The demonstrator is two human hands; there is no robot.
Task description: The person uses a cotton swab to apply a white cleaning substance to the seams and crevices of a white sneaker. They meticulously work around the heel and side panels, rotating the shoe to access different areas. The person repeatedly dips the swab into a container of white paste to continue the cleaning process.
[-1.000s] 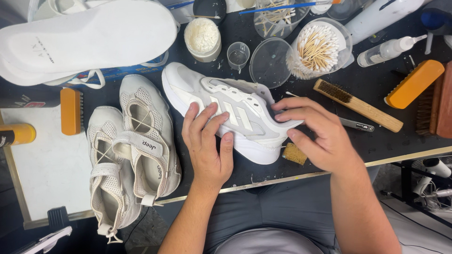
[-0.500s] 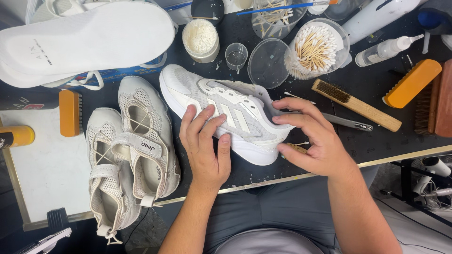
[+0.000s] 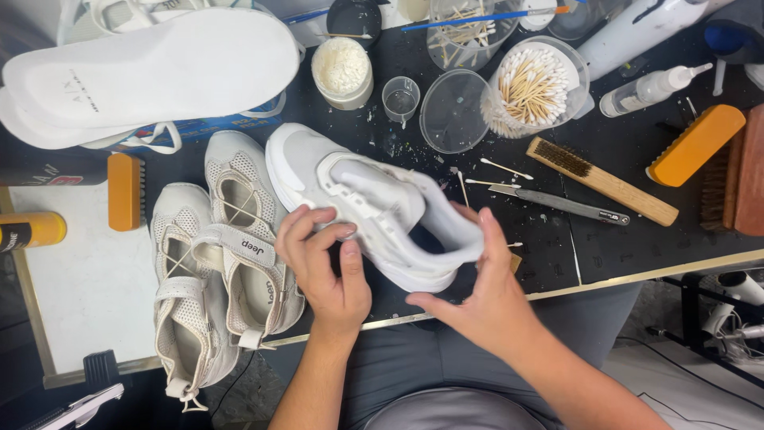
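A white sneaker with a grey-tinted mesh toe and pale side stripes sits tilted over the near edge of the dark worktop, toe pointing away to the left, its collar opening turned upward. The left hand clasps its near side, fingers curled over the upper. The right hand cups the heel from below, thumb under the sole.

Bright, even overhead light on a dark table. Soft, short shadows. White insoles nearly overexposed. Sharp focus at centre; slight blur and stretching toward the edges.
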